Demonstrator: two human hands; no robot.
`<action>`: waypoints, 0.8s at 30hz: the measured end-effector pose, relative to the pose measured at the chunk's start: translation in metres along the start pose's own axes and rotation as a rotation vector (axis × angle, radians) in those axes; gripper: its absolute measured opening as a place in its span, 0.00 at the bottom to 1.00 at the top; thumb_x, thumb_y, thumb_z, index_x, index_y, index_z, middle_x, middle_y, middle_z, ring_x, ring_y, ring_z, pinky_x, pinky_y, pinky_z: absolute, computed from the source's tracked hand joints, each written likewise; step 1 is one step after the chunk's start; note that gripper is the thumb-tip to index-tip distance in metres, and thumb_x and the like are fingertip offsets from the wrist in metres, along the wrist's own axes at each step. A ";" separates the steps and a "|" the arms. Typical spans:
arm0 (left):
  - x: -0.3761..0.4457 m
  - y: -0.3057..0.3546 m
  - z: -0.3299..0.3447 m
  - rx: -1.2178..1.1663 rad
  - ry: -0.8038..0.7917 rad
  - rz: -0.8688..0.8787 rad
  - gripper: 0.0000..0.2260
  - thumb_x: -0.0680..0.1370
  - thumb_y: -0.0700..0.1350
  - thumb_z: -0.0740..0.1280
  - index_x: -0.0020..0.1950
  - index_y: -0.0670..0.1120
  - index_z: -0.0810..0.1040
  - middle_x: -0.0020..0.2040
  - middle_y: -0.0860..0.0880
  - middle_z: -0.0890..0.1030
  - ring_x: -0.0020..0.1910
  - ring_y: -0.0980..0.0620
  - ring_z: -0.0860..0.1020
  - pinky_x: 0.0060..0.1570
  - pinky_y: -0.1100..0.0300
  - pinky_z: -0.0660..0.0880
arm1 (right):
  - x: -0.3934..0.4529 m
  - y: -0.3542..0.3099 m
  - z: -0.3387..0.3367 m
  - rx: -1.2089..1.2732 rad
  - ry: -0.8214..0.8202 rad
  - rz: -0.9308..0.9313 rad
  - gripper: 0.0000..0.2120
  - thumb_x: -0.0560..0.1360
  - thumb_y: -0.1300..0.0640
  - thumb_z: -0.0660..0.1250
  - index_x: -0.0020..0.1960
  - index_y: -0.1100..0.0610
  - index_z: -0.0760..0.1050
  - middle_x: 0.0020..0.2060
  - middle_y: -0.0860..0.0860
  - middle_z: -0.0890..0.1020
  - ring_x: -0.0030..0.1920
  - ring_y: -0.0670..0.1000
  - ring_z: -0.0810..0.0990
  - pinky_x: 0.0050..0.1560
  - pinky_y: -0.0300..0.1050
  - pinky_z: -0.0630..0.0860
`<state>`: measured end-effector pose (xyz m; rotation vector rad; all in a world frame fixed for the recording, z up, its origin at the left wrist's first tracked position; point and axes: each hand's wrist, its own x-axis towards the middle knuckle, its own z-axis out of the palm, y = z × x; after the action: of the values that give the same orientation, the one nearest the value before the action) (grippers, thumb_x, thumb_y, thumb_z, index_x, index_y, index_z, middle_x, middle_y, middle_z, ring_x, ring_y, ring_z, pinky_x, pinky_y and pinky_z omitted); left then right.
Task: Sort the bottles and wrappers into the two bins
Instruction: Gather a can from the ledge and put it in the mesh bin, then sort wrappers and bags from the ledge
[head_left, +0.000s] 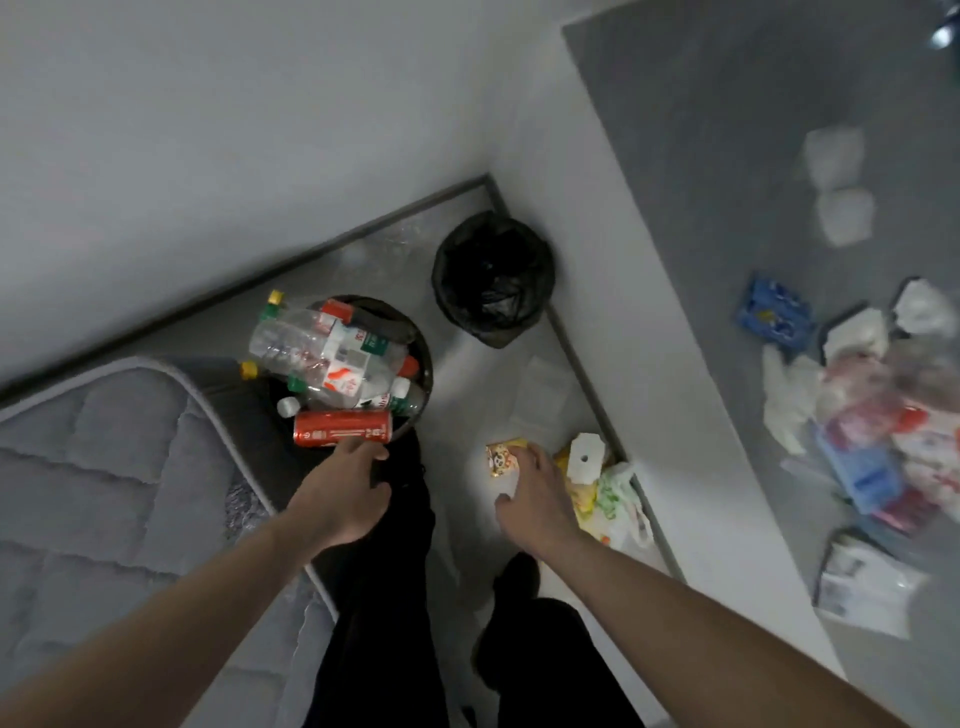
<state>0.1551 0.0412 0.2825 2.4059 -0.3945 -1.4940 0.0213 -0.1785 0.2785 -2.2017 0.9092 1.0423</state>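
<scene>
Forearms, two, bare, entering from the bottom corners of the frame, over dark trousers at lower centre

Left hand (345, 491): centre of frame, fingers loosely bent, tips at or just touching the red can (343, 427); whether it grips the can cannot be told, nothing seen pinched. Right hand (535, 501): right of centre, fingers curled round a small yellow wrapper (501, 457) with a cartoon print, held above the floor

Red can: lying on its side on the near rim of the full bin (421, 348), half overhanging. Full bin: round, dark, centre left, heaped with clear plastic bottles (322, 353) with red, green, yellow and white caps, some jutting past the rim. Second bin (493, 278): upper centre in the corner of the walls, black liner, contents not visible

Floor litter (602, 488): white, yellow and green bags just right of the right hand. Desk (701, 156): grey, right side of frame, carrying more wrappers (872, 415), blurred, blue, white and red. Mattress (114, 467): grey, quilted, lower left

Handling note, as judgement: the can looks unsteady, so the left hand should nudge it inward and settle it among the bottles before letting go. Carry the wrapper to the black-lined bin and release it low over the opening, since light film drifts
</scene>
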 end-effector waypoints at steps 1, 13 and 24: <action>0.000 0.015 0.000 0.041 -0.011 0.020 0.22 0.79 0.47 0.66 0.73 0.48 0.72 0.74 0.49 0.66 0.67 0.46 0.74 0.65 0.55 0.71 | -0.007 0.012 -0.002 0.041 0.011 0.029 0.32 0.75 0.54 0.66 0.77 0.52 0.60 0.78 0.52 0.58 0.76 0.58 0.60 0.75 0.52 0.62; 0.016 0.225 0.092 0.327 0.058 0.222 0.19 0.79 0.49 0.66 0.71 0.51 0.74 0.73 0.53 0.67 0.67 0.48 0.74 0.63 0.54 0.72 | -0.062 0.243 -0.007 0.513 0.259 0.122 0.32 0.75 0.56 0.68 0.76 0.51 0.61 0.77 0.50 0.59 0.76 0.56 0.62 0.71 0.51 0.68; -0.041 0.470 0.261 0.476 0.144 0.480 0.23 0.76 0.48 0.69 0.71 0.54 0.72 0.77 0.54 0.61 0.72 0.46 0.68 0.67 0.52 0.69 | -0.154 0.515 -0.063 0.590 0.601 0.188 0.34 0.73 0.54 0.73 0.75 0.53 0.65 0.76 0.53 0.63 0.75 0.57 0.64 0.72 0.52 0.67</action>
<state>-0.1358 -0.4016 0.3822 2.4716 -1.3099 -1.0921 -0.4131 -0.4940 0.3471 -1.9400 1.4786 0.1076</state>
